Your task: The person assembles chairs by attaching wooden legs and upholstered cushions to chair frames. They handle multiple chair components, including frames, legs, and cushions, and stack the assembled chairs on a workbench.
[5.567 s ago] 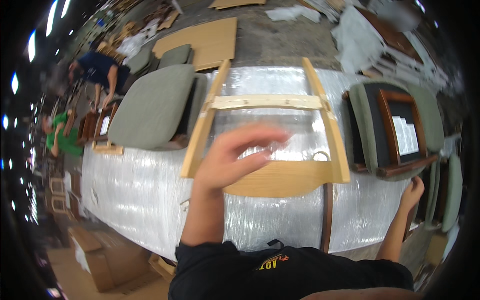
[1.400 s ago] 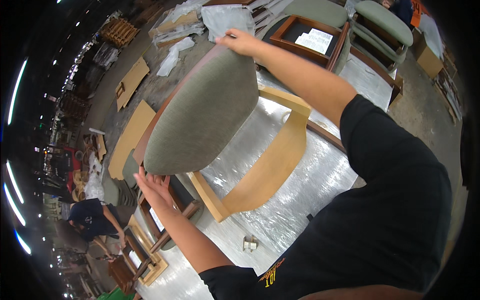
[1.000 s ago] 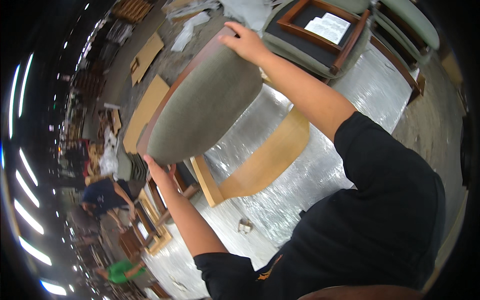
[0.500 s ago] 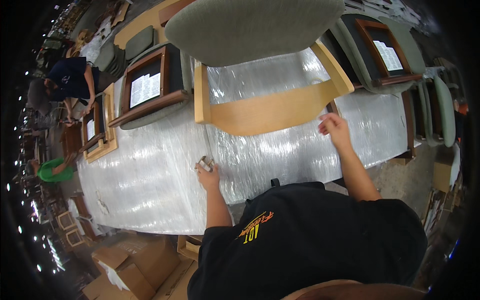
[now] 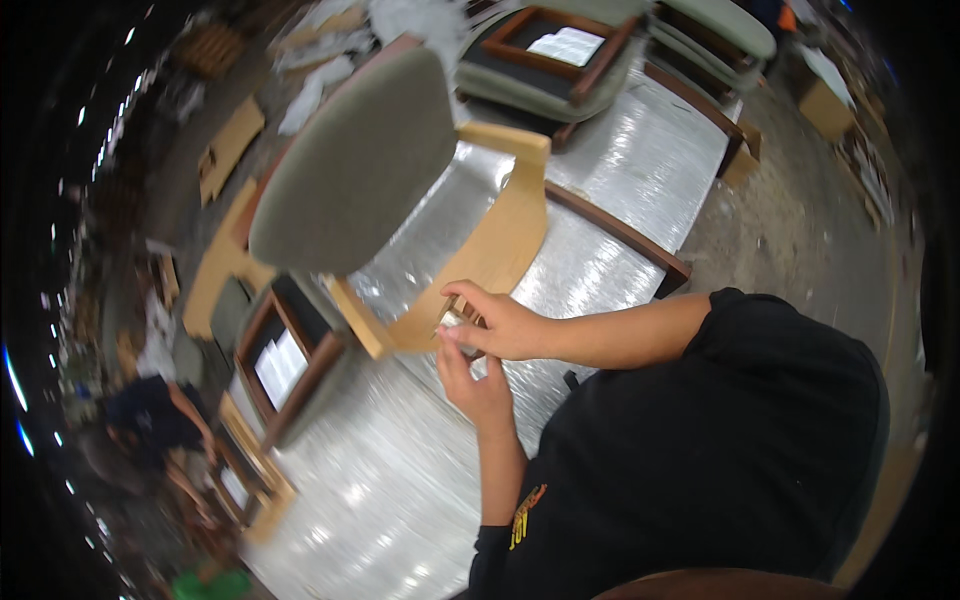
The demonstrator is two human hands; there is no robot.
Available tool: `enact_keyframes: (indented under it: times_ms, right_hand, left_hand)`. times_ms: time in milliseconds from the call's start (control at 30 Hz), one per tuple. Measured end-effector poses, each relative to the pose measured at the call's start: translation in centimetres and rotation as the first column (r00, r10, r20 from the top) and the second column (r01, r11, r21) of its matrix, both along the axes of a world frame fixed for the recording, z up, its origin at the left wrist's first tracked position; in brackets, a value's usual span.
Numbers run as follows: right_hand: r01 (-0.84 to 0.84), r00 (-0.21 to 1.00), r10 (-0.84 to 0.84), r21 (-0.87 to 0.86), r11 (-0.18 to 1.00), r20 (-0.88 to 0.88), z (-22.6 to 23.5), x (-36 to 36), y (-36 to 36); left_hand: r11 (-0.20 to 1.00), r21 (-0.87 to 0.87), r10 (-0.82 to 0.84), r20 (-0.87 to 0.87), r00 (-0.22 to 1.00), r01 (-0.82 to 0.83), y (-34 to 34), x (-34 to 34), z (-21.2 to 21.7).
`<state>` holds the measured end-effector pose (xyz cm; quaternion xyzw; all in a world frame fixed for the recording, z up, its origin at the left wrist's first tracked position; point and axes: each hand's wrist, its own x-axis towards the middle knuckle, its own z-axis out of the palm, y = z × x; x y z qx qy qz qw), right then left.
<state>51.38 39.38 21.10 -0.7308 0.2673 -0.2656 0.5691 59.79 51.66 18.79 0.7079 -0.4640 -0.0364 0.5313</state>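
The right hand (image 5: 508, 326) and left hand (image 5: 478, 392) meet, fingers closed on a small item (image 5: 452, 319), partly hidden by the fingers. The item is located at the curved panel of the light wood frame (image 5: 498, 250). A grey-green upholstered seat (image 5: 355, 165) stands tilted at the frame's far side. Film-wrapped table (image 5: 390, 470) lies beneath.
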Motion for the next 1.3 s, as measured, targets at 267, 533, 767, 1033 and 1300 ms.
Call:
enact_keyframes:
  times_ms: [267,533,767,1033,1300]
  right_hand:
    - [0.347,0.792,-0.564,0.589,0.73,0.234,5.6,-9.8,-22.0]
    - [0.412,0.651,-0.626,0.493,0.766,0.429,6.6,-5.7,-42.9]
    - [0.308,0.744,-0.513,0.462,0.832,0.428,6.5,3.8,-51.9]
    - [0.156,0.761,-0.435,0.514,0.843,0.481,4.7,5.4,-53.5]
    - [0.315,0.844,-0.296,0.034,0.948,0.447,3.5,8.3,-52.5]
  left_hand:
    - [0.982,-0.148,-0.096,0.163,0.982,0.121,-19.9,8.3,16.0]
    - [0.631,0.622,0.133,0.501,0.855,-0.463,-39.1,18.9,20.4]
    - [0.632,0.688,0.106,0.379,0.919,-0.357,-39.3,20.3,19.2]
    - [0.707,0.616,0.149,0.349,0.925,-0.346,-39.5,20.2,18.7]
    - [0.702,0.62,0.136,0.366,0.921,-0.35,-39.6,20.6,18.7]
